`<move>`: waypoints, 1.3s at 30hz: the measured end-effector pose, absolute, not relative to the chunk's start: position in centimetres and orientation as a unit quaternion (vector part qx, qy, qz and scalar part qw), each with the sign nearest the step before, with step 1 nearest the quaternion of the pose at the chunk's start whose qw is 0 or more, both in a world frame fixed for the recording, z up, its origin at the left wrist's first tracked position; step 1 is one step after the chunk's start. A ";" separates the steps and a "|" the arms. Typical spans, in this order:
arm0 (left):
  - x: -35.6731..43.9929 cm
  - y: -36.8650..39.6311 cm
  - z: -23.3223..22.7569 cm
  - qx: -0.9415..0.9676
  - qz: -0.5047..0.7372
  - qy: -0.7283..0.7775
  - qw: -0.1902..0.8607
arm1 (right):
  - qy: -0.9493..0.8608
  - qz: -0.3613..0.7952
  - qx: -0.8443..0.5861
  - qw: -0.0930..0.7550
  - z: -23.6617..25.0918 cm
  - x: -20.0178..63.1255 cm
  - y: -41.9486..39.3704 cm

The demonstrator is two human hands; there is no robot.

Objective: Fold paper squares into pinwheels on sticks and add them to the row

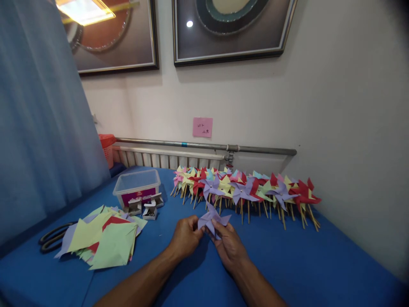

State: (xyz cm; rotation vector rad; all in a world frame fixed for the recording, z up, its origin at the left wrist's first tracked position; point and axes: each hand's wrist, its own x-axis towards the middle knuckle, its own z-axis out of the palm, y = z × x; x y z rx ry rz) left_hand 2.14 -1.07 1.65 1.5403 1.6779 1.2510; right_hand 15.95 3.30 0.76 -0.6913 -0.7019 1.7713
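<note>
Both my hands meet over the blue table (pixel 287 260), holding a lilac paper pinwheel (pixel 212 219) between them. My left hand (pixel 185 236) pinches its left side. My right hand (pixel 228 245) grips it from below and the right. Whether a stick is attached under the pinwheel is hidden by my fingers. Just beyond lies a long row of finished pinwheels (pixel 246 189) on wooden sticks, in red, yellow, lilac, pink and teal.
A stack of coloured paper squares (pixel 102 241) lies at the left, with black-handled scissors (pixel 53 236) beside it. A clear plastic box (pixel 137 185) and small open cardboard boxes (pixel 145 208) stand behind. A radiator and pipe (pixel 204 146) run along the wall; a curtain hangs left.
</note>
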 end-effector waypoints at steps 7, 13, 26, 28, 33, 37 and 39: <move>2.4 -1.3 2.0 0.569 0.455 0.638 0.249 | -0.297 0.742 -0.285 0.530 1.0 15.9 3.1; 2.4 -1.4 2.3 0.570 0.453 0.643 0.236 | -0.292 0.742 -0.286 0.531 0.8 15.9 3.3; 2.2 -1.1 1.6 0.570 0.459 0.639 0.234 | -0.292 0.737 -0.291 0.536 1.1 15.8 3.2; 2.2 -1.2 1.5 0.574 0.456 0.641 0.227 | -0.293 0.737 -0.288 0.536 1.0 15.8 3.2; 2.2 -1.2 1.5 0.575 0.441 0.657 0.206 | -0.302 0.734 -0.289 0.536 1.1 15.8 3.1; 2.3 -1.2 1.5 0.573 0.436 0.664 0.203 | -0.304 0.729 -0.297 0.537 1.2 15.8 3.0; 2.3 -1.3 1.6 0.572 0.430 0.669 0.201 | -0.302 0.727 -0.301 0.538 1.2 15.8 3.0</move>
